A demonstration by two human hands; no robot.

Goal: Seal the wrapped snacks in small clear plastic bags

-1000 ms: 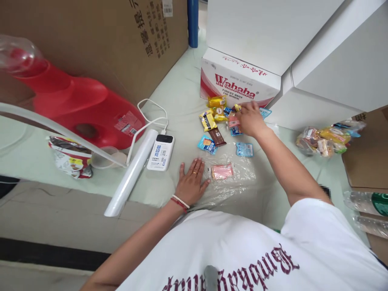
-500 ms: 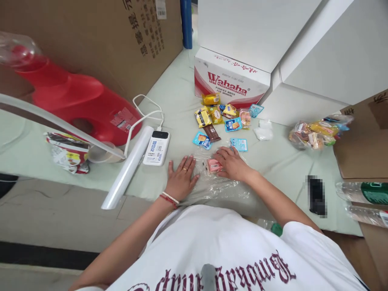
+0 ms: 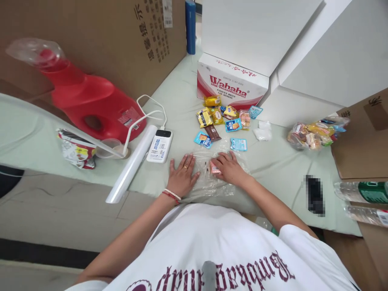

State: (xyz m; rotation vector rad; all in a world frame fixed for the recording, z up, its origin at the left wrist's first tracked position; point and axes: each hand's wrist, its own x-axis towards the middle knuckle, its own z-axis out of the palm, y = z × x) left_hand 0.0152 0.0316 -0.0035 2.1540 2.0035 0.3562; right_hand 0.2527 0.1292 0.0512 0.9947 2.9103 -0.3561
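My left hand [image 3: 182, 178] lies flat on the cloth, fingers stretched out, at the left edge of a clear plastic bag [image 3: 222, 189]. On the bag sits a small pink packet [image 3: 214, 167]. My right hand [image 3: 233, 169] is cupped over that packet, its fingers bent around the right side and partly hiding it. Just beyond my hands are a blue snack packet [image 3: 239, 144], another blue packet [image 3: 203, 139] and a brown wrapped bar [image 3: 213, 132]. Yellow-wrapped snacks [image 3: 204, 117] are heaped farther back.
A Wahaha carton [image 3: 232, 83] stands behind the snacks. To the left are a power bank [image 3: 159, 146] with a white cable, a white roll [image 3: 132, 165] and a red jug [image 3: 100, 103]. A filled snack bag [image 3: 315, 134] and plastic bottles [image 3: 363, 192] are at the right.
My right hand has closed further over the pink packet, covering more of it. My left hand stays flat. The whole view has shifted slightly.
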